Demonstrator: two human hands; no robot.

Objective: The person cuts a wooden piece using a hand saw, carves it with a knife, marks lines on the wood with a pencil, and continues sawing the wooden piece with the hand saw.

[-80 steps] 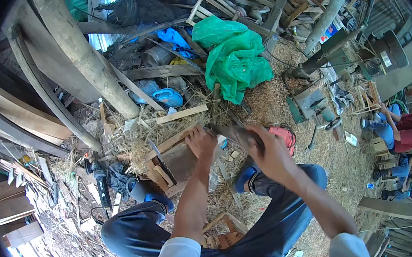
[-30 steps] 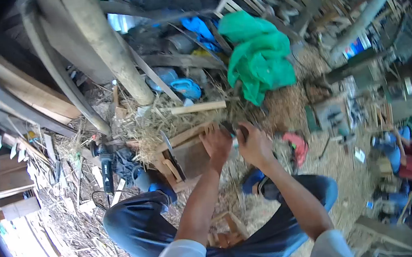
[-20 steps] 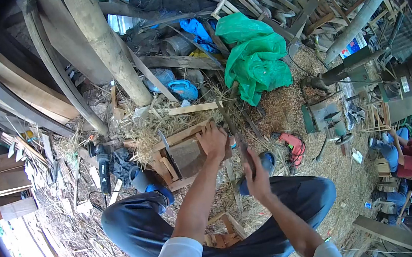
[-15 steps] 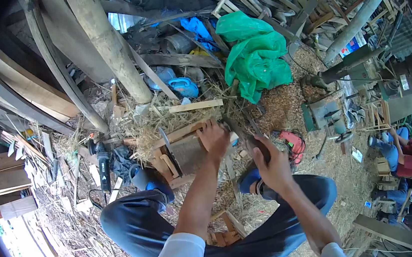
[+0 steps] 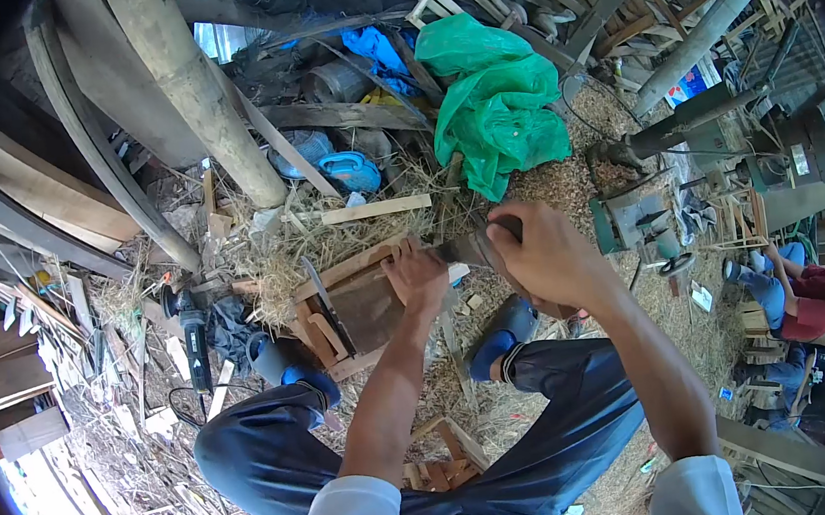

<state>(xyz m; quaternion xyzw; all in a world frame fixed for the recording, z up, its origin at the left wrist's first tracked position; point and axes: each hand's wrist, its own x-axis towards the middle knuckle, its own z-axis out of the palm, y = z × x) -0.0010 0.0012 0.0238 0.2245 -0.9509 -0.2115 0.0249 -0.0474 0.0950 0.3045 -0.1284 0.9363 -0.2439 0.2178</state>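
Note:
My left hand (image 5: 417,275) presses on the right end of a low wooden box-like block (image 5: 366,309), its fingers over the far edge. What its fingertips grip there cannot be made out. My right hand (image 5: 555,255) is wrapped round the dark handle of a saw-like blade tool (image 5: 477,251), whose blade points left toward my left hand. A thin metal blade (image 5: 325,302) stands on the left part of the block, beside small wood pieces. A loose light wood strip (image 5: 376,209) lies on straw beyond the block.
An angle grinder (image 5: 196,347) lies at the left. A green plastic sheet (image 5: 497,108) is heaped beyond my hands, and a machine with a green base (image 5: 630,220) stands right. My feet flank the block. A person in a red shirt (image 5: 815,301) sits at the far right.
My right hand has moved up and forward with the tool, now more over it. My left hand stays on the block. The view has shifted slightly.

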